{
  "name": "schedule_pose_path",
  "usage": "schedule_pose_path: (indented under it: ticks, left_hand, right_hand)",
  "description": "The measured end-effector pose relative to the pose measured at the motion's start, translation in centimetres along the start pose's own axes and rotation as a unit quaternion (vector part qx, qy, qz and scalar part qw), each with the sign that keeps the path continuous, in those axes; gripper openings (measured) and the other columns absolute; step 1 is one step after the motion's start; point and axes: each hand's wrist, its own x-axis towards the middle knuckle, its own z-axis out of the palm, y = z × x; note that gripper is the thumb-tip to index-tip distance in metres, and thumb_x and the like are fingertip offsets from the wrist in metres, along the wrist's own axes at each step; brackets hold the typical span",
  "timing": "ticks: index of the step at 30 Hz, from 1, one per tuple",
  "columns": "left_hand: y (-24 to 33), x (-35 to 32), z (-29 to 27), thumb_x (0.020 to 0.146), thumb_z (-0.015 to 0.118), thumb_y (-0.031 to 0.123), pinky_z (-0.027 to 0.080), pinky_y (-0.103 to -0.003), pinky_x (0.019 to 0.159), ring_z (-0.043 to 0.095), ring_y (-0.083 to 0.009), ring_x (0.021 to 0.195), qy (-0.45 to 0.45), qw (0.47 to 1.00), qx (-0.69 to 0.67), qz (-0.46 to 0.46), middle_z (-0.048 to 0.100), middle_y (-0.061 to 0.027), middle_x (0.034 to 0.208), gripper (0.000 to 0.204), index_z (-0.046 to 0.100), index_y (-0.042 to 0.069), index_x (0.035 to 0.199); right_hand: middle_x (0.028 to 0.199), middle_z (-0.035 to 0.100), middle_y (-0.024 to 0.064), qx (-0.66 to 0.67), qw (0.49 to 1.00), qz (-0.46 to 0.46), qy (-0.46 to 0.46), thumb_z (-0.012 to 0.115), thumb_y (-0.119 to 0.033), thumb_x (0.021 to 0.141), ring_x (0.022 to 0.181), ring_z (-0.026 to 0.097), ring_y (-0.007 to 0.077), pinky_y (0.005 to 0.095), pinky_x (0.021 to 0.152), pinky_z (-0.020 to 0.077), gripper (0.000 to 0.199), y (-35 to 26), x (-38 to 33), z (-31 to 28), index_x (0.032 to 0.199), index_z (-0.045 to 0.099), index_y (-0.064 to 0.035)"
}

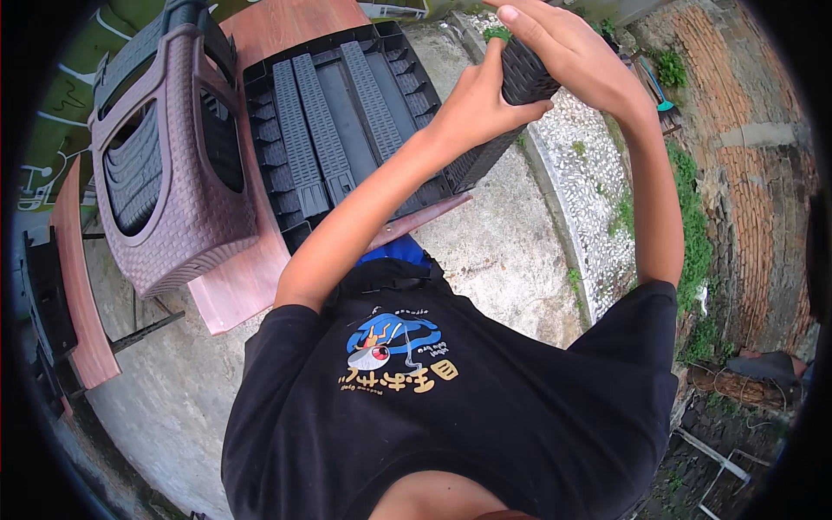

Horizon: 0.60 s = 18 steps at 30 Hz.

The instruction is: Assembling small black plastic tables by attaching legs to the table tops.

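Observation:
A black plastic leg [529, 76] with a woven texture stands up at the right side of a black ribbed panel [329, 95]. My left hand [485, 106] is closed around the leg near its upper end, the thumb across its near side. Over the upper end lies my right hand [568, 56], fingers stretched out and pressed against the leg. Where the leg meets the panel is partly hidden by my left hand and forearm. Several long textured black pieces [303, 130] lie side by side inside the panel.
A wood-look tabletop [234, 299] bears the panel. To the left, a mauve woven-pattern plastic chair [195, 221] rests on it beside dark plastic pieces. Another wood-look bench [82, 321] stands farther left. Concrete floor [494, 251], a pebbled strip [576, 173] and a brick wall [737, 182] are to the right.

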Motion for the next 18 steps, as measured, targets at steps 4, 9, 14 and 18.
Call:
schedule_pose_path:
  ticks: [4, 9, 14, 18]
  left_hand:
    - [0.1, 0.9, 1.3, 0.077, 0.084, 0.037, 0.053, -0.041, 0.094, 0.069, -0.0329, 0.107, -0.007, 0.999, 0.001, 0.040, 0.070, -0.0231, 0.112, 0.080, 0.040, -0.003, 0.131]
    - [0.6, 1.1, 0.8, 0.078, 0.084, 0.037, 0.057, -0.041, 0.079, 0.073, -0.0379, 0.094, -0.002, 0.999, 0.012, 0.046, 0.071, -0.0268, 0.100, 0.078, 0.037, -0.004, 0.125]
    - [2.2, 0.5, 2.0, 0.082, 0.082, 0.023, 0.053, -0.036, 0.086, 0.071, -0.0271, 0.096, 0.016, 1.000, 0.015, 0.012, 0.071, -0.0206, 0.106, 0.071, 0.037, -0.005, 0.130]
    - [-1.6, 0.0, 2.0, 0.089, 0.071, 0.012, 0.046, -0.039, 0.096, 0.061, -0.0267, 0.109, -0.002, 0.999, 0.054, -0.004, 0.065, -0.0179, 0.117, 0.035, 0.062, -0.006, 0.118]
  right_hand:
    - [0.136, 0.058, 0.0237, 0.246, 0.963, 0.049, 0.094, 0.039, -0.047, 0.105, 0.119, 0.059, 0.0340, 0.0436, 0.100, 0.0465, 0.063, -3.0, -0.8, -5.8, 0.140, 0.050, 0.0043]
    - [0.085, 0.069, 0.0255, 0.054, 0.983, 0.140, -0.101, 0.045, -0.037, 0.100, 0.085, 0.066, 0.0426, 0.0442, 0.081, 0.0532, 0.050, 0.2, -0.3, -1.5, 0.097, 0.071, 0.0057]
    - [0.091, 0.072, 0.0164, -0.032, 0.995, 0.070, 0.058, 0.042, -0.057, 0.097, 0.101, 0.067, 0.0356, 0.0559, 0.097, 0.0424, 0.061, -1.1, -0.1, -2.6, 0.091, 0.077, -0.0068]
    - [0.095, 0.072, 0.0151, -0.045, 0.983, -0.046, 0.169, 0.038, -0.065, 0.097, 0.104, 0.062, 0.0349, 0.0623, 0.102, 0.0329, 0.070, -3.8, 1.3, -6.1, 0.093, 0.078, -0.0075]
